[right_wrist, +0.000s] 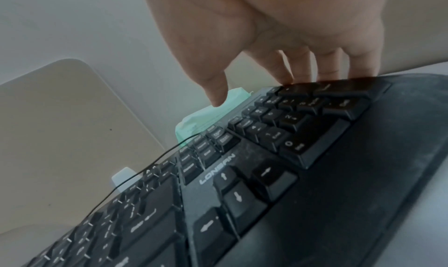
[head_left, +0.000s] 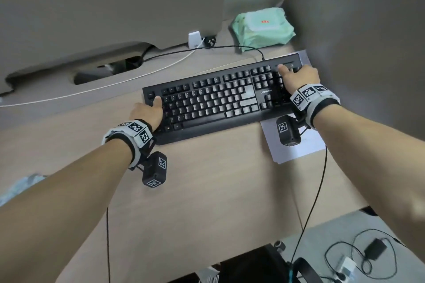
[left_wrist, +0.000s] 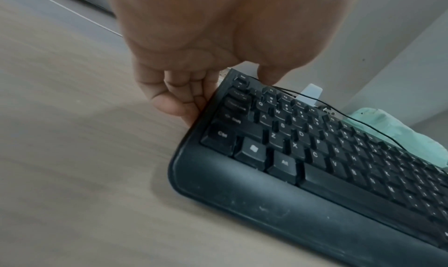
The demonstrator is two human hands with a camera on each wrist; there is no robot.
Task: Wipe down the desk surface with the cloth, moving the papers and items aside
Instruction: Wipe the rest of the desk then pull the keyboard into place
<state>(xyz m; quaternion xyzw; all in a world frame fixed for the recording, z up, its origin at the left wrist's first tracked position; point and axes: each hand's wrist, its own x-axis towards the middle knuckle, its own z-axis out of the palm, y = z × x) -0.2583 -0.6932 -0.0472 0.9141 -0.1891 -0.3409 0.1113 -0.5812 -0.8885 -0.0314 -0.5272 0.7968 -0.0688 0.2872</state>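
A black keyboard (head_left: 213, 101) lies across the middle of the wooden desk (head_left: 207, 190). My left hand (head_left: 149, 108) grips its left end, thumb on the top keys and fingers curled against the side edge (left_wrist: 194, 108). My right hand (head_left: 296, 71) grips the right end, thumb over the far top corner and fingers (right_wrist: 324, 68) curled over the edge by the number pad. White papers (head_left: 301, 145) lie under the keyboard's right end. A pale blue-grey cloth (head_left: 20, 186) peeks out at the left, partly hidden by my left forearm.
A green pack of wet wipes (head_left: 262, 27) sits at the back right corner. A white cable (head_left: 115, 85) and the keyboard's black cord (head_left: 207, 49) run to a cable cutout (head_left: 108, 71) by the rear panel. A grey partition (head_left: 368, 53) stands close on the right.
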